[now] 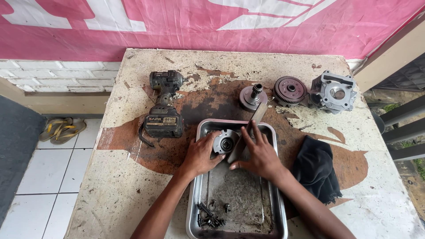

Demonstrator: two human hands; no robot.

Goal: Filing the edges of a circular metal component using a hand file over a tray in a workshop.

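A worn table (133, 186) fills the middle of the view — its pale top is chipped and flaked, with a large rust-brown patch across the centre. Behind the table hangs a pink banner (212, 26) with white shapes, covering the wall from edge to edge. Below the banner, left of the table, runs a strip of white brick (57, 75) above a tan ledge (57, 102). The floor (44, 177) left of the table is white tile with dark joints; a pair of sandals (61, 129) lies there near the ledge. Right of the table stand grey rails (405, 128) — daylight is soft and even.
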